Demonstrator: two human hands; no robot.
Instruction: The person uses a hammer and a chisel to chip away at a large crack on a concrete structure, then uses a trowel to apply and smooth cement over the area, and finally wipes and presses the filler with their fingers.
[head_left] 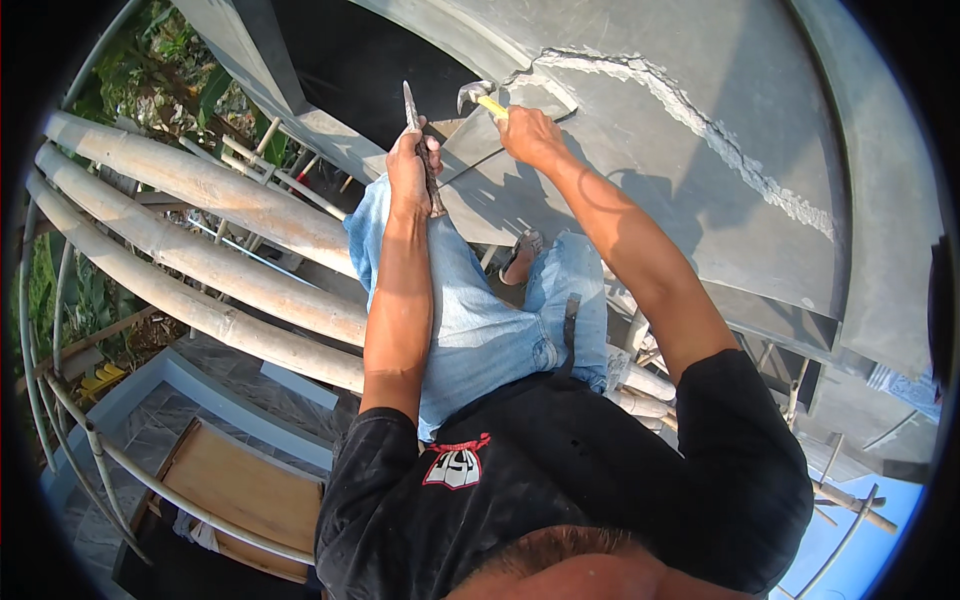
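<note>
My left hand [408, 170] is closed round a pointed metal chisel [409, 102], held with its tip away from me and its butt end near my thigh. In my right hand [530, 137] is a claw hammer [476, 95], gripped by its yellow handle close below the metal head. The two tools are apart. Ahead of the hammer lies a grey cement wall [640, 130]. A rough, chipped groove [690, 115] runs across it, curving from near the hammer toward the right. The far side of the hammer head is hidden.
Thick bamboo poles [210, 240] run along my left, with thinner poles [95, 440] beyond them. A dark opening [370, 70] gapes in the wall ahead. Far below at left are a tiled floor [215, 370] and a wooden board [240, 490]. My foot [522, 258] rests near the wall's base.
</note>
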